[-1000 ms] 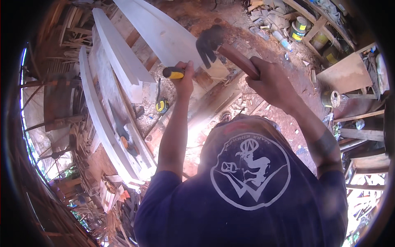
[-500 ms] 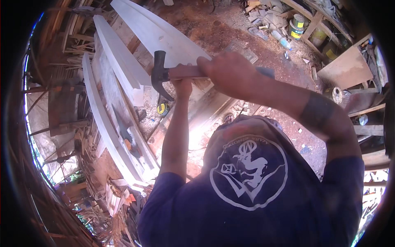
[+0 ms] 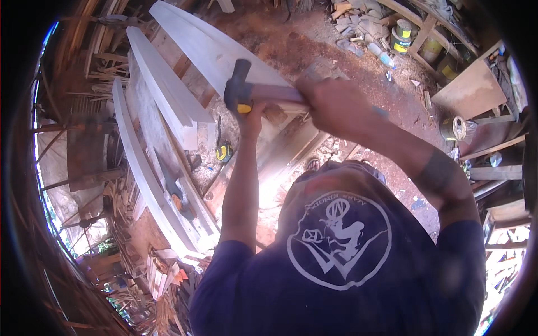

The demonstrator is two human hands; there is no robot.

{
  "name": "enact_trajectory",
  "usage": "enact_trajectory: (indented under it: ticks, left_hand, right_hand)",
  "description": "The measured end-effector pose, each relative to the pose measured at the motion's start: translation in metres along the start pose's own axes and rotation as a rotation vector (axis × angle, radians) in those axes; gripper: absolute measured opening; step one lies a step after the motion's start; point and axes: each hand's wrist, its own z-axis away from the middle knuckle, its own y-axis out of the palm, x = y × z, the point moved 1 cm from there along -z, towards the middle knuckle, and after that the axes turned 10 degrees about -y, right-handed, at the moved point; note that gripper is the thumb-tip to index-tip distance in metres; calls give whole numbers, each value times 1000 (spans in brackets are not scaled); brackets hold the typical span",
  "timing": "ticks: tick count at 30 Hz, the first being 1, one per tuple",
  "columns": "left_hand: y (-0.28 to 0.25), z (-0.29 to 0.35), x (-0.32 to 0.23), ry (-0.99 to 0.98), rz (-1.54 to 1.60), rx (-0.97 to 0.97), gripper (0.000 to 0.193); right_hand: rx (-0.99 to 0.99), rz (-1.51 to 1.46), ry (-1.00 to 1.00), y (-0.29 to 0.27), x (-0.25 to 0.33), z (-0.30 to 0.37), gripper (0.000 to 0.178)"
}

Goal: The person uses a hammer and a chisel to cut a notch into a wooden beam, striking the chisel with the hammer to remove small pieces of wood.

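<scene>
My right hand (image 3: pixel 333 103) grips the handle of a claw hammer (image 3: pixel 277 94), held sideways over the work with its dark head to the left. The hammer head, blurred by motion, is right above my left hand (image 3: pixel 251 120). From that closed hand shows the yellow end of a short tool (image 3: pixel 244 108); its lower part is hidden, so its kind is unclear. Below and beyond my hands lies a thick wooden plank (image 3: pixel 291 147). A wide pale board (image 3: pixel 210 47) slants away behind the hammer.
To the left lie long pale boards (image 3: pixel 162 84) and a curved one (image 3: pixel 137 157). A handsaw (image 3: pixel 178 203) rests between them. Next to my left forearm sits a yellow tape measure (image 3: pixel 224 153). Cans (image 3: pixel 401 39), a plastic bottle (image 3: pixel 382 55) and wood scraps (image 3: pixel 367 28) lie far right.
The hammer has moved right and turned, its head now over my left hand, and the claw no longer shows clearly. A yellow tool end has come into sight at my left hand.
</scene>
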Motion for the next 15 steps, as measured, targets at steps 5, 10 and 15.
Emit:
enact_trajectory:
  ticks: [5, 10, 15]
  left_hand:
    - [11, 28, -39, 4, -308, 67, 15]
    - [6, 23, -47, 32, -301, 95, 22]
    - [34, 1, -51, 71, -492, 124, 28]
  right_hand:
    - [-152, -316, 343, -9, -21, 62, 15]
    - [-246, -263, 607, 10, -38, 128, 20]
    - [-305, -241, 692, 0, -31, 135, 24]
